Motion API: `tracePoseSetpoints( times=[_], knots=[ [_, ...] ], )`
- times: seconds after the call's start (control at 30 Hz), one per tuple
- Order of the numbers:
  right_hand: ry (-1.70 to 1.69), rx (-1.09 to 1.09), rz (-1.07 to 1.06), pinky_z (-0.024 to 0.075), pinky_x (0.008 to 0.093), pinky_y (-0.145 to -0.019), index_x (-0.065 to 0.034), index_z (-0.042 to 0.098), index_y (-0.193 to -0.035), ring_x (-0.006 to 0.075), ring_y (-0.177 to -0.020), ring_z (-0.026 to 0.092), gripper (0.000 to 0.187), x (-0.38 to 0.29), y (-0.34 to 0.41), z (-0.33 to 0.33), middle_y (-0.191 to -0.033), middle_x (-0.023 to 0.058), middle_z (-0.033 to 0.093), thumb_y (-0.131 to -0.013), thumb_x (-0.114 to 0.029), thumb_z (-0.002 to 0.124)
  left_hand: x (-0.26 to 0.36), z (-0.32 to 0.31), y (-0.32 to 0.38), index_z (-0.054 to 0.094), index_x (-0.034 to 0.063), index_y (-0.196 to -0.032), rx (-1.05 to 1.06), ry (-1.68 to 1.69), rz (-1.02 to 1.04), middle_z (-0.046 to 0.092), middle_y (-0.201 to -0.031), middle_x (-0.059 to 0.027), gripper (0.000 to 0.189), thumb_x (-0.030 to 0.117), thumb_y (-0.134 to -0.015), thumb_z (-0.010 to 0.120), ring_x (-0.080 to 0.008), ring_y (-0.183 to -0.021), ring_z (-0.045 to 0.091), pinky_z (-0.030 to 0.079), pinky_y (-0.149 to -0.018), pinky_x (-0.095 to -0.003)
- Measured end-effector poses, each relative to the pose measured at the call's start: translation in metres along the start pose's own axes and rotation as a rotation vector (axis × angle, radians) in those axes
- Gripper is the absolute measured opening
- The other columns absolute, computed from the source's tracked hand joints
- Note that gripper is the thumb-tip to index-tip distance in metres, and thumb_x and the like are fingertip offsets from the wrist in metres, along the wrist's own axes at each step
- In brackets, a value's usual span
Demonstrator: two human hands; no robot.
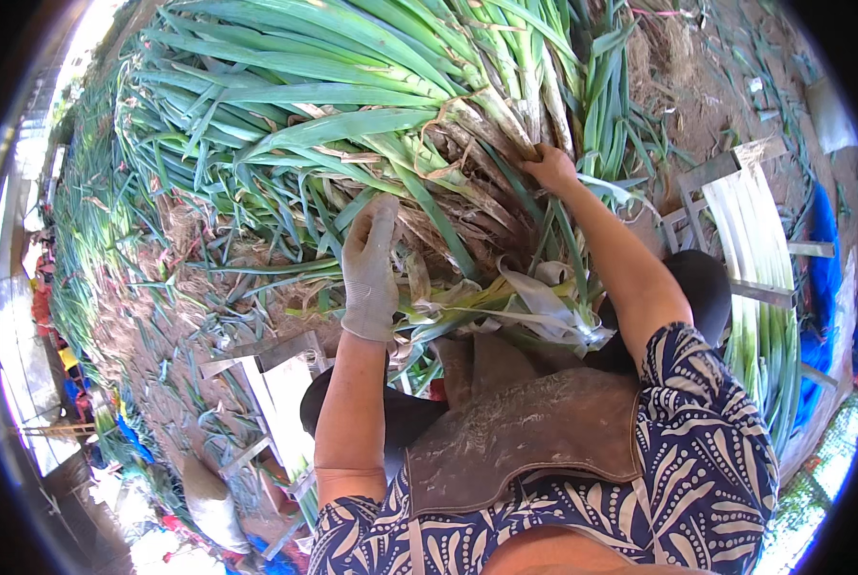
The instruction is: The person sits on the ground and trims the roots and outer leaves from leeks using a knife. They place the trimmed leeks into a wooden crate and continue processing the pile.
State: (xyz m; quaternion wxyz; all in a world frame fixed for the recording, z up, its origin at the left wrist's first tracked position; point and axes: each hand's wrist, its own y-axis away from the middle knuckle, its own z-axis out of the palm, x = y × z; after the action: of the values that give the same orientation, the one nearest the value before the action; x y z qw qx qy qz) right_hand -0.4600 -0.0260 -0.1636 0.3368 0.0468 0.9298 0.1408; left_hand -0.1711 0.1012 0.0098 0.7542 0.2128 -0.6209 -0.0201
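Observation:
A big heap of leeks or large green onions [328,93] lies before me, green leaves to the upper left and soiled, dry-skinned stems towards me. My right hand [552,169], ungloved, has its fingers closed round the lower end of a stalk [504,118] at the heap's right part. My left hand [373,230] wears a pale grey knitted glove and is raised at the heap's near left edge; its fingers curl towards the thumb, and whether they hold anything is hidden. Peeled leaf sheaths [544,302] lie between my forearms, by my brown apron [522,438].
At my right, a metal rack [763,293] holds trimmed stalks with white shafts [748,230]; a blue sheet [824,251] lies beyond. A second metal rack [271,352] with white stalks stands at my left. Leaf scraps litter the soil floor [156,366].

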Motion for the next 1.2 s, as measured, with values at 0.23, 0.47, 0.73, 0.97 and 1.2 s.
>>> tracePoseSetpoints(
  times=[0.23,0.47,0.73,0.97,1.2],
  knots=[
    [-0.633,-0.014,-0.221,0.0473,0.0263,-0.073,0.0029,0.062,-0.11,0.0139,-0.074,0.056,0.052,-0.137,0.025,-0.103,-0.08,0.0083,0.064,-0.085,-0.043,0.065,0.022,0.008,0.01,0.055,0.0041,-0.123,-0.052,0.036,0.059,0.06,-0.12,-0.0057,0.035,0.026,-0.096,0.056,-0.0161,-0.112,0.055,0.041,-0.095,-0.0338],
    [-1.064,-0.698,-0.169,0.0471,0.0245,-0.057,-0.0012,0.056,-0.106,0.0113,-0.058,0.053,0.035,-0.137,0.128,-0.073,-0.068,0.0011,0.056,-0.086,-0.029,0.064,0.026,-0.001,0.006,0.052,0.0055,-0.128,-0.087,0.202,0.156,0.059,-0.122,-0.009,0.042,0.032,-0.095,0.056,-0.0211,-0.114,0.054,0.041,-0.093,-0.0357],
    [-0.624,-0.768,-0.214,0.0467,0.0265,-0.07,-0.0024,0.056,-0.12,0.0119,-0.075,0.055,0.05,-0.104,0.237,0.021,-0.088,0.0018,0.061,-0.086,-0.039,0.065,0.031,-0.011,0.004,0.055,0.0072,-0.122,-0.279,0.796,0.105,0.061,-0.113,-0.0084,0.037,0.026,-0.091,0.063,-0.0219,-0.103,0.06,0.048,-0.092,-0.0384],
    [-0.597,-0.335,-0.447,0.04,0.0334,-0.102,0.0056,0.045,-0.135,0.0249,-0.112,0.056,0.075,-0.23,0.199,-0.038,-0.12,0.0194,0.06,-0.084,-0.046,0.065,0.037,-0.037,0.012,0.05,0.0036,-0.128,-0.387,0.74,0.145,0.059,-0.117,-0.0123,0.039,0.02,-0.093,0.055,-0.026,-0.106,0.058,0.045,-0.098,-0.0401],
    [-0.846,-0.404,-0.386,0.0483,0.0297,-0.083,0.0022,0.061,-0.111,0.0157,-0.088,0.061,0.036,-0.282,0.164,-0.037,-0.096,0.0082,0.067,-0.081,-0.014,0.073,0.053,-0.037,0.029,0.057,-0.0013,-0.119,-0.252,0.544,0.311,0.064,-0.105,-0.0087,0.034,0.022,-0.094,0.056,-0.0175,-0.091,0.063,0.051,-0.081,-0.0306]
  ],
)
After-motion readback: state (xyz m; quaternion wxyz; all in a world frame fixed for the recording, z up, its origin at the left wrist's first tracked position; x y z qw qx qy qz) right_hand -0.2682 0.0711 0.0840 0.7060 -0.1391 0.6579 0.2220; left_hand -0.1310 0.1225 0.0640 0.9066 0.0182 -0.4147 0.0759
